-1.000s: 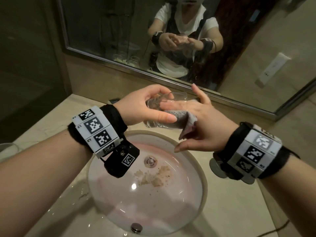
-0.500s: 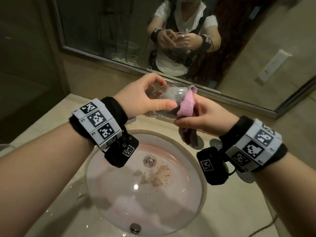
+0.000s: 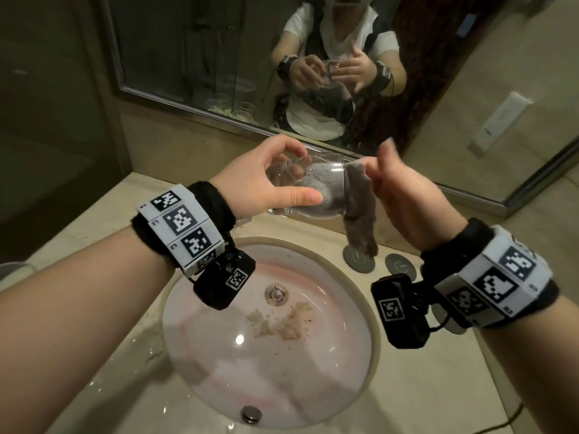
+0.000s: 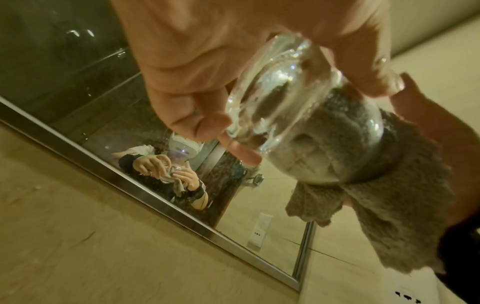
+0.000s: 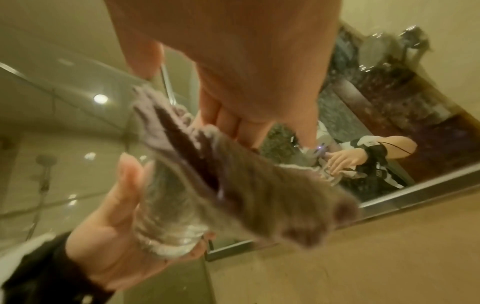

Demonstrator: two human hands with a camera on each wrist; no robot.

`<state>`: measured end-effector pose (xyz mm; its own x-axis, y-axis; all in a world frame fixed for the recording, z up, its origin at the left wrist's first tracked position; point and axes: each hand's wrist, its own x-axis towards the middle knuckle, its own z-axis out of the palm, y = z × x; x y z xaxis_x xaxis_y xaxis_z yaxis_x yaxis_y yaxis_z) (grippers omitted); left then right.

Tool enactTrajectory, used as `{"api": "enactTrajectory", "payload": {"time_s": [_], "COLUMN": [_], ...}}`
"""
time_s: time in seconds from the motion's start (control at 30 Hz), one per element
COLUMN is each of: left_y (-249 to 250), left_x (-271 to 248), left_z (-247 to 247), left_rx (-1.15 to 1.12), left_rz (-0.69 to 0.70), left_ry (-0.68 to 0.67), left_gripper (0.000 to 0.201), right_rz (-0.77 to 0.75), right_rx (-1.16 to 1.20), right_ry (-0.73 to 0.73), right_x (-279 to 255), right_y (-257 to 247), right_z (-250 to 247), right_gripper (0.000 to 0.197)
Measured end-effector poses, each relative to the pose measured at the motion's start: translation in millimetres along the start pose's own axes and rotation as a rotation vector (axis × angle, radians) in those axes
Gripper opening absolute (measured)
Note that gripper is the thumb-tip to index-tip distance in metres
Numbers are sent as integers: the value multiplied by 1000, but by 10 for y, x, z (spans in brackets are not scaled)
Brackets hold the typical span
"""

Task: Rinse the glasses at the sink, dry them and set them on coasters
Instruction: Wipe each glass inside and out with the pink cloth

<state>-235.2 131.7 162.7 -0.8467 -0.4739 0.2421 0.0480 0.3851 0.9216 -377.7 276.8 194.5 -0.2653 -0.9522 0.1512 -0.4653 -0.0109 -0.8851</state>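
My left hand (image 3: 282, 183) grips a clear glass (image 3: 313, 189) on its side above the back edge of the sink (image 3: 219, 355), thumb below and fingers over the base. A grey-pink cloth (image 3: 360, 220) is stuffed into the glass mouth and its tail hangs down. My right hand (image 3: 376, 170) pinches the cloth at the rim, other fingers spread. The left wrist view shows the glass (image 4: 298, 115) base-on with the cloth (image 4: 389, 205) behind it. In the right wrist view, the cloth (image 5: 272, 195) is blurred. Two round grey coasters (image 3: 358, 260) (image 3: 401, 266) lie on the counter below.
Brownish bits (image 3: 282, 324) lie in the basin near the drain (image 3: 275, 294). A mirror (image 3: 188, 57) runs along the back wall and reflects more glasses (image 3: 247, 109). A glass rim (image 3: 12, 267) shows at the far left counter edge.
My right hand has turned at the glass mouth and spread its fingers. The cloth, bunched at the rim half a second ago, now hangs down in a long tail. My left hand keeps the glass.
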Motion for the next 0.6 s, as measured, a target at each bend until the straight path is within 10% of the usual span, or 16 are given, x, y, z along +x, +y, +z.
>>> {"api": "enactTrajectory", "payload": {"time_s": [0.1, 0.6], "left_y": [-9, 128], "left_x": [-10, -76], "left_z": [6, 2], "left_rx": [52, 20], "left_rz": [37, 109], "left_ry": [19, -35], "left_gripper": [58, 55], "right_rz": [-76, -558], "right_rx": [-136, -1140], "right_ry": [-39, -315], "right_x": [-45, -22], "right_y": [-4, 44], "right_z": [-15, -111], "right_gripper": [13, 71]}}
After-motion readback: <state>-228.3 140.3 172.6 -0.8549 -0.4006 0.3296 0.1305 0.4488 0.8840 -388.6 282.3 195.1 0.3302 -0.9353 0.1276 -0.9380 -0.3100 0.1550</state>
